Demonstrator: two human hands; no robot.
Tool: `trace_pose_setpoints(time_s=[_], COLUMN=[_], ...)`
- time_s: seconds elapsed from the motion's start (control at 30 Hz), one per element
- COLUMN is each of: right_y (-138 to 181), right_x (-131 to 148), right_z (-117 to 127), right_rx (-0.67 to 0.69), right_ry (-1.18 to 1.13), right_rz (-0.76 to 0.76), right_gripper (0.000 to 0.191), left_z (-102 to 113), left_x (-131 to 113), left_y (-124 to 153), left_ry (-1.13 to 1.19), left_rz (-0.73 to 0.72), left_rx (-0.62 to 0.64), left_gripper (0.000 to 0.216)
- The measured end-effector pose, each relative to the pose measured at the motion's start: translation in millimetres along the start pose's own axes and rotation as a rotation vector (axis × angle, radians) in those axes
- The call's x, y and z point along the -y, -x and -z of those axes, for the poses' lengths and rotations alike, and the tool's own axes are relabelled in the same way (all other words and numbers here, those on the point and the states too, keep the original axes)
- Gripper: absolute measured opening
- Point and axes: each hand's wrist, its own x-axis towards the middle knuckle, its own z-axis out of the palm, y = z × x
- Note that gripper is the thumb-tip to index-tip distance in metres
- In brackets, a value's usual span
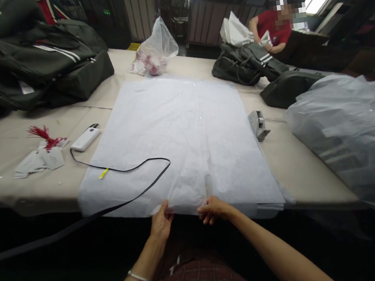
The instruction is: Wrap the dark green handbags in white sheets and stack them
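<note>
Pinching the near edge of the white sheets (159, 130), the left hand (162, 221) clamps it between thumb and fingers; just to its right, the right hand (213, 209) appears closed on the same edge, at the end of a clear strip (208, 184). The sheets spread ahead of both hands. From my remote station I judge two hazards. A dark cord (114, 208), lying across the sheets ahead of the left hand, could snag and tug the white power bank (85, 139) beyond it. Uneven pulling between the hands could crease or tear the thin-looking material.
</note>
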Motion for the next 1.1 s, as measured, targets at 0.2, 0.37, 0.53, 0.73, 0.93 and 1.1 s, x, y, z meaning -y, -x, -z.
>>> trace_pose_setpoints(time_s=[0.2,0.37,0.53,0.73,0.93,1.1], right_y=[30.0,15.3,-42.5,-75.7,-76.4,-73.3], right_x=[42.3,84.2,65.5,29.8,28.1,29.6], right_z=[29.5,30.8,24.7,32.1,30.6,30.3], right_rx=[-0.02,-0.714,-0.805,-0.829,-0.841,-0.829], right_ry=[0.466,0.723,1.128,1.205,1.214,1.249], right_rz=[0.041,0.727,0.792,0.777,0.79,0.763], right_gripper=[0.031,0.036,0.068,0.074,0.076,0.075], left_z=[20.6,22.3,26.6,52.2,28.2,-76.7], left_x=[-1.8,-2.3,-0.9,-5.5,-24.7,-36.9], left_y=[-9.7,-12.3,-15.9,-19.4,19.2,20.9], left_ry=[-0.019,-0.025,-0.049,-0.217,-1.235,-1.603], left_rz=[-0.063,-0.091,-0.109,-0.076,0.057,-0.994], left_rx=[-0.079,-0.061,-0.068,-0.052,0.65,0.842], left_gripper=[0.014,0.014,0.016,0.019,0.032,0.024])
